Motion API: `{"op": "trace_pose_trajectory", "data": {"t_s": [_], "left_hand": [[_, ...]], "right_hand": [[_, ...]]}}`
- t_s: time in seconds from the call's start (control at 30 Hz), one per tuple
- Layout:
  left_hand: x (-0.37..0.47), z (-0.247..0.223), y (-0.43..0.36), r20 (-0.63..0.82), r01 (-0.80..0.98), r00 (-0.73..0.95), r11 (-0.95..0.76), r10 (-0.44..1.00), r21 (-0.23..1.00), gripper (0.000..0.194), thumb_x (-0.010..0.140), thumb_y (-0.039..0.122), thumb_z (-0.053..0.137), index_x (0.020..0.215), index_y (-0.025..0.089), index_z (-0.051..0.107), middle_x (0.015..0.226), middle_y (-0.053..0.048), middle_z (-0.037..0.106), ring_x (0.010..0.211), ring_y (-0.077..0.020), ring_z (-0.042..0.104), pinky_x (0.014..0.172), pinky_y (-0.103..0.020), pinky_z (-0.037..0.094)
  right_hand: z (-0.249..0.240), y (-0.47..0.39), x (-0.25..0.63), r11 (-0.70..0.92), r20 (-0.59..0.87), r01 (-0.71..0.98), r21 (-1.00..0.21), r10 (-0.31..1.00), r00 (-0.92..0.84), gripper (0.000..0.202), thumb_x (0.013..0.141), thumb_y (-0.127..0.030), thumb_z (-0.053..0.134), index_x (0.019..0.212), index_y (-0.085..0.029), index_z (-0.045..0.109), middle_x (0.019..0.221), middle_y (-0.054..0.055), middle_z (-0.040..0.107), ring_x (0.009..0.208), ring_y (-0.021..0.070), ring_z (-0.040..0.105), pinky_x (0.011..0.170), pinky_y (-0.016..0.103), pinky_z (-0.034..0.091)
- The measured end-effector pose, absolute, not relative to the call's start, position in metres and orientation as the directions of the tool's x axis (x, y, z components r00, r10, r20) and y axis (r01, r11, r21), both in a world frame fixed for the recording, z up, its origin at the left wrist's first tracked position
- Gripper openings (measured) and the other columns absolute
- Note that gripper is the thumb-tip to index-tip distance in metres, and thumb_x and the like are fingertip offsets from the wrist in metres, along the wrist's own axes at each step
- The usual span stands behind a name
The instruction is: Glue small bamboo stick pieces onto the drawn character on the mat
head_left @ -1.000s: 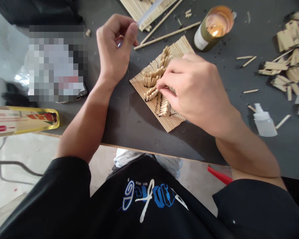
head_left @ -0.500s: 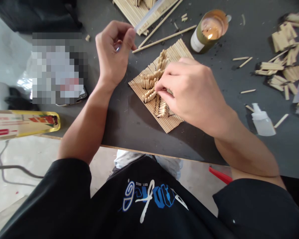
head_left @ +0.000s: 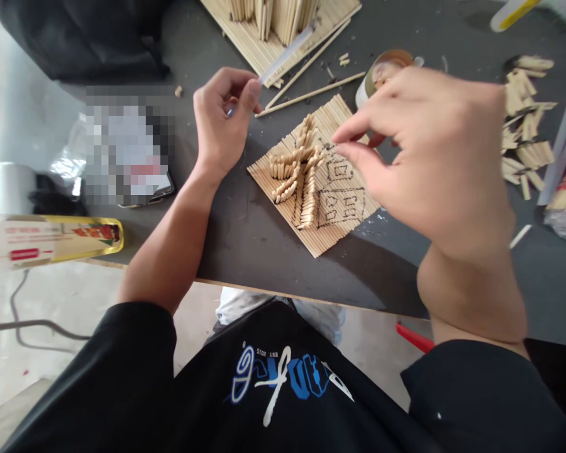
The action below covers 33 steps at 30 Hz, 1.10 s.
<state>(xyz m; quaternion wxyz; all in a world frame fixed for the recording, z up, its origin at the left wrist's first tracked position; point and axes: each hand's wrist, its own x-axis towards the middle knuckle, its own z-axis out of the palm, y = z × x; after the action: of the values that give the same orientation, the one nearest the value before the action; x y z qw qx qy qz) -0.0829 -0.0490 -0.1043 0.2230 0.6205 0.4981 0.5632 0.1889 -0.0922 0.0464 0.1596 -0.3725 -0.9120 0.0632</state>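
Observation:
My left hand (head_left: 226,119) is closed around a translucent glue stick (head_left: 287,53), which points up and right over the table. In front of me lies a square panel of thin wooden sticks (head_left: 276,151). Short match-like sticks (head_left: 307,201) stand on its left part, set along drawn black lines. More character outlines (head_left: 342,206) are drawn on its right part, with no sticks on them. Above the panel's right side, my right hand (head_left: 419,145) holds thumb and forefinger pinched; whatever is between the tips is too small to make out.
Behind my right hand stands a candle jar (head_left: 368,88), partly hidden. Long sticks (head_left: 311,94) lie beyond the panel, near a larger stick structure (head_left: 273,25). Cut stick pieces (head_left: 531,119) are piled at right. A phone (head_left: 170,182) and a yellow-edged package (head_left: 89,239) are at left.
My right hand has moved right and up off the standing sticks, uncovering the drawn outlines and covering part of the candle. My left hand still holds the glue stick. The view has shifted slightly.

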Motion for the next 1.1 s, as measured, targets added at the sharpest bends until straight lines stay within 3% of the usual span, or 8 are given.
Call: {"op": "trace_pose_trajectory", "data": {"t_s": [0.07, 0.13, 0.23, 0.47, 0.67, 0.87, 1.03, 1.1], "left_hand": [[-0.082, -0.106, -0.05, 0.476, 0.392, -0.163, -0.386, 0.864, 0.835, 0.039, 0.095, 0.062, 0.063, 0.098, 0.023, 0.066, 0.074, 0.008, 0.064, 0.058, -0.001, 0.04, 0.051, -0.029, 0.03], [-0.083, -0.109, -0.051, 0.493, 0.42, -0.192, -0.383, 0.849, 0.823, 0.043, 0.094, 0.069, 0.057, 0.099, 0.027, 0.065, 0.073, 0.006, 0.062, 0.059, -0.005, 0.039, 0.052, -0.03, 0.028], [-0.088, -0.119, -0.048, 0.525, 0.462, -0.09, -0.431, 0.846, 0.775, 0.049, 0.099, 0.069, 0.042, 0.109, 0.024, 0.058, 0.076, 0.004, 0.059, 0.065, -0.0046, 0.038, 0.057, -0.027, 0.03], [-0.095, -0.133, -0.045, 0.531, 0.43, -0.059, -0.459, 0.845, 0.778, 0.044, 0.105, 0.06, 0.041, 0.115, 0.021, 0.056, 0.081, 0.005, 0.063, 0.069, -0.0032, 0.039, 0.067, -0.025, 0.035], [-0.073, -0.113, -0.059, 0.474, 0.428, -0.266, -0.338, 0.839, 0.838, 0.043, 0.096, 0.07, 0.055, 0.102, 0.029, 0.067, 0.078, 0.0, 0.067, 0.063, -0.0121, 0.054, 0.06, -0.03, 0.04], [-0.065, -0.072, -0.037, 0.489, 0.483, -0.222, -0.34, 0.843, 0.807, 0.044, 0.095, 0.07, 0.056, 0.1, 0.028, 0.068, 0.077, 0.0, 0.068, 0.066, -0.012, 0.058, 0.064, -0.03, 0.046], [-0.062, -0.018, -0.005, 0.534, 0.526, 0.048, -0.476, 0.844, 0.705, 0.008, 0.097, 0.03, 0.064, 0.096, 0.03, 0.072, 0.078, 0.002, 0.069, 0.068, -0.0154, 0.063, 0.06, -0.032, 0.043], [-0.061, -0.002, 0.003, 0.554, 0.528, 0.171, -0.55, 0.815, 0.646, 0.011, 0.091, 0.019, 0.069, 0.09, 0.028, 0.073, 0.069, 0.004, 0.067, 0.061, -0.0149, 0.06, 0.055, -0.03, 0.039]], "right_hand": [[0.055, -0.09, 0.2, 0.688, 0.269, 0.688, -0.232, 0.725, -0.634, 0.013, 0.095, -0.021, 0.065, 0.102, -0.023, 0.075, 0.105, 0.0, 0.07, 0.096, 0.02, 0.069, 0.088, 0.035, 0.056], [0.064, -0.089, 0.214, 0.625, 0.252, 0.743, -0.24, 0.779, -0.574, 0.011, 0.097, -0.028, 0.066, 0.106, -0.028, 0.073, 0.107, -0.001, 0.071, 0.095, 0.0194, 0.068, 0.09, 0.035, 0.055], [0.067, -0.084, 0.24, 0.488, 0.22, 0.842, -0.23, 0.869, -0.443, 0.02, 0.1, -0.043, 0.062, 0.114, -0.032, 0.072, 0.105, 0.005, 0.071, 0.09, 0.0219, 0.066, 0.09, 0.037, 0.054], [-0.008, -0.061, 0.31, 0.251, 0.232, 0.91, -0.331, 0.956, -0.18, 0.019, 0.083, -0.011, 0.078, 0.1, -0.02, 0.077, 0.088, 0.003, 0.075, 0.068, 0.0114, 0.065, 0.071, 0.022, 0.051], [-0.054, -0.062, 0.33, 0.183, 0.184, 0.911, -0.37, 0.975, -0.122, 0.025, 0.08, -0.013, 0.083, 0.103, -0.02, 0.077, 0.09, 0.004, 0.074, 0.067, 0.0114, 0.061, 0.069, 0.023, 0.049], [-0.066, -0.056, 0.331, 0.209, 0.241, 0.876, -0.435, 0.964, -0.11, 0.037, 0.08, -0.012, 0.082, 0.114, -0.023, 0.076, 0.09, 0.003, 0.071, 0.067, 0.0136, 0.06, 0.061, 0.025, 0.047], [-0.068, -0.057, 0.327, 0.251, 0.275, 0.889, -0.383, 0.95, -0.149, 0.021, 0.085, -0.02, 0.077, 0.105, -0.023, 0.081, 0.091, 0.005, 0.068, 0.058, 0.014, 0.053, 0.062, 0.03, 0.048], [-0.07, -0.057, 0.326, 0.243, 0.293, 0.896, -0.373, 0.947, -0.135, 0.022, 0.085, -0.024, 0.076, 0.106, -0.022, 0.08, 0.094, 0.006, 0.069, 0.06, 0.0155, 0.055, 0.063, 0.031, 0.05]]}}
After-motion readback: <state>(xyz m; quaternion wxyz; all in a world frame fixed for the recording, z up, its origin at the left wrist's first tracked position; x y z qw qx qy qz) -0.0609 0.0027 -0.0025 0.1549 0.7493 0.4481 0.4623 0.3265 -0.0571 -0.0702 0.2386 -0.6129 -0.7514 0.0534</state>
